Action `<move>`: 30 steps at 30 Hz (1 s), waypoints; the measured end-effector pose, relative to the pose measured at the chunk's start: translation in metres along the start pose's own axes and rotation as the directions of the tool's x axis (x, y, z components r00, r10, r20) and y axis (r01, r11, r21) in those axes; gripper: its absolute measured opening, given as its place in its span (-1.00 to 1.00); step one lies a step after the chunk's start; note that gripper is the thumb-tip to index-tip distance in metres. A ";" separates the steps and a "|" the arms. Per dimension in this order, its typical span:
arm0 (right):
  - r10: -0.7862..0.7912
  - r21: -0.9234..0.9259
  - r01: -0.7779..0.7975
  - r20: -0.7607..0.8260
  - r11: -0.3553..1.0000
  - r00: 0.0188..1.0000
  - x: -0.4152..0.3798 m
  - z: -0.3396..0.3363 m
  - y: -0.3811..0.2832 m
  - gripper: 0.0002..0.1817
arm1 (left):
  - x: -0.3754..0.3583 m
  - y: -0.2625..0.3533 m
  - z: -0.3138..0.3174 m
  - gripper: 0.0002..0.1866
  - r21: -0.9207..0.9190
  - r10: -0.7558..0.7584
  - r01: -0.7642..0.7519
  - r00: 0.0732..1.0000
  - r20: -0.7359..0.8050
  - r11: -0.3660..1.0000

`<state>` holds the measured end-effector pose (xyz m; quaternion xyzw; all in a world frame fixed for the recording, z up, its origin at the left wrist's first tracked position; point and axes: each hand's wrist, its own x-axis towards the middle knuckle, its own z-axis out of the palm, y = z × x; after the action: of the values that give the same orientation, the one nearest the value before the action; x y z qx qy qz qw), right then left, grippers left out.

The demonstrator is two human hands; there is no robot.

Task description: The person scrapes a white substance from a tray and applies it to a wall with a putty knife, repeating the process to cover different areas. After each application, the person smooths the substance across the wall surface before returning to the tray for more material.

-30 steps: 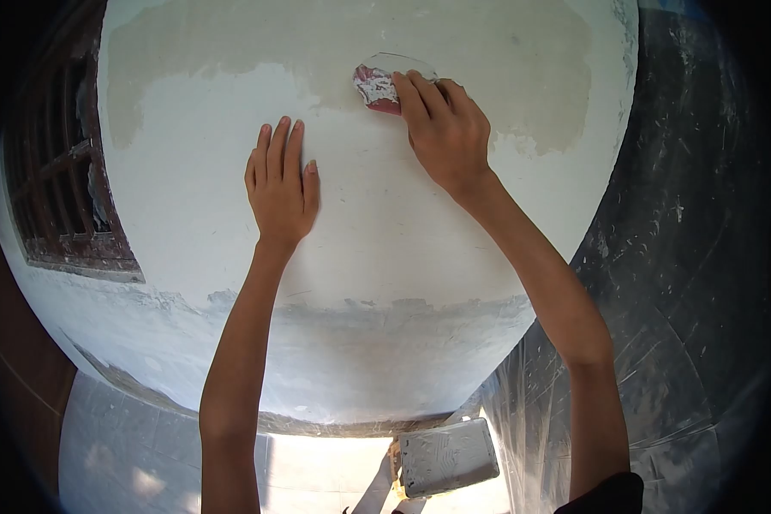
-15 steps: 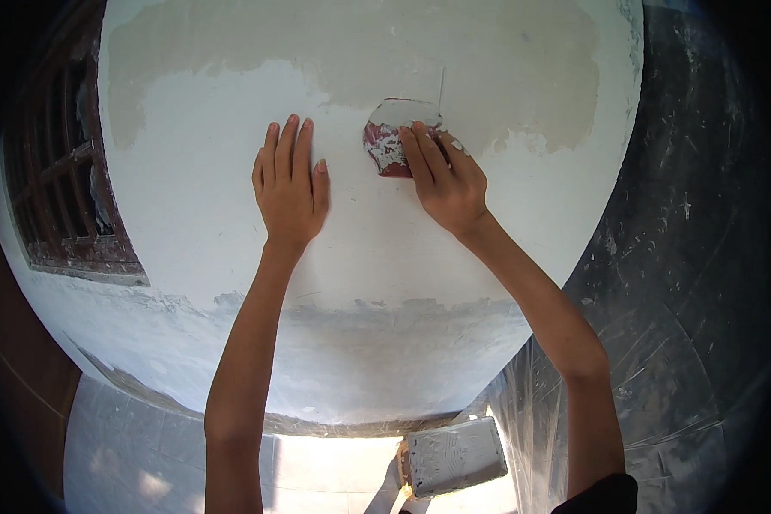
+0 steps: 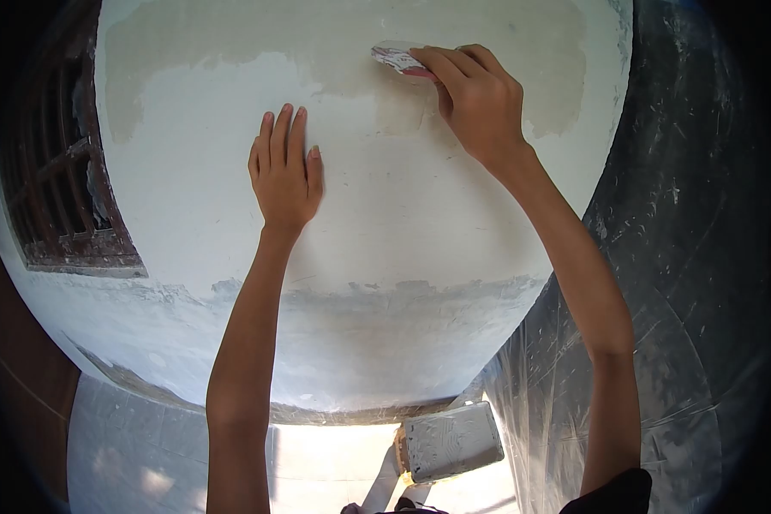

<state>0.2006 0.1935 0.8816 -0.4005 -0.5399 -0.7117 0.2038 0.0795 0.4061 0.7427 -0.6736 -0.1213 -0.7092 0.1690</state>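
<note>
The left hand [image 3: 284, 182] lies flat on the white wall [image 3: 385, 214], its grip released, fingers up. To its right, the right hand [image 3: 481, 101] grasps a coated red scraper [image 3: 400, 61] at the wall's beige patch, above the loaded tray [image 3: 452, 441].

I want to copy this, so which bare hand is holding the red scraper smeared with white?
The right hand, higher up: it grips the scraper at the white-and-beige wall, while the left hand lies flat and empty.
</note>
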 end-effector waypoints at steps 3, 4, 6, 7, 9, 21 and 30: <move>-0.078 -0.077 0.076 -0.019 0.994 0.997 0.010 0.011 0.012 -0.65 | 0.000 -0.001 0.000 -0.48 0.000 -0.002 0.002 1.000 0.006 1.000; -0.087 -0.110 0.085 -0.018 0.990 0.996 0.006 0.014 0.009 -0.65 | 0.000 -0.001 0.001 -0.48 -0.001 -0.001 0.001 1.000 0.006 1.000; -0.099 -0.144 0.095 -0.016 0.985 0.995 -0.007 0.020 0.004 -0.66 | -0.001 -0.002 0.001 -0.47 -0.001 0.008 -0.008 1.000 -0.002 1.000; -0.114 -0.177 0.105 -0.038 0.979 0.993 -0.016 0.023 0.000 -0.66 | 0.000 -0.002 0.001 -0.47 0.003 0.008 -0.008 1.000 -0.006 1.000; -0.124 -0.210 0.109 -0.061 0.972 0.990 -0.036 0.029 -0.011 -0.66 | -0.001 0.000 -0.001 -0.47 0.020 -0.007 0.007 1.000 0.023 1.000; -0.036 -0.068 0.043 0.094 0.997 0.995 -0.134 0.005 -0.102 -0.64 | -0.001 -0.002 0.001 -0.47 0.011 0.011 -0.011 1.000 0.010 1.000; 0.032 -0.053 -0.033 -0.018 0.998 0.999 -0.030 -0.009 -0.009 -0.52 | -0.001 -0.002 0.000 -0.47 0.005 0.008 -0.008 1.000 0.006 1.000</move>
<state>0.2094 0.1839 0.8514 -0.4086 -0.5122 -0.7259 0.2092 0.0788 0.4075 0.7413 -0.6758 -0.1206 -0.7062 0.1731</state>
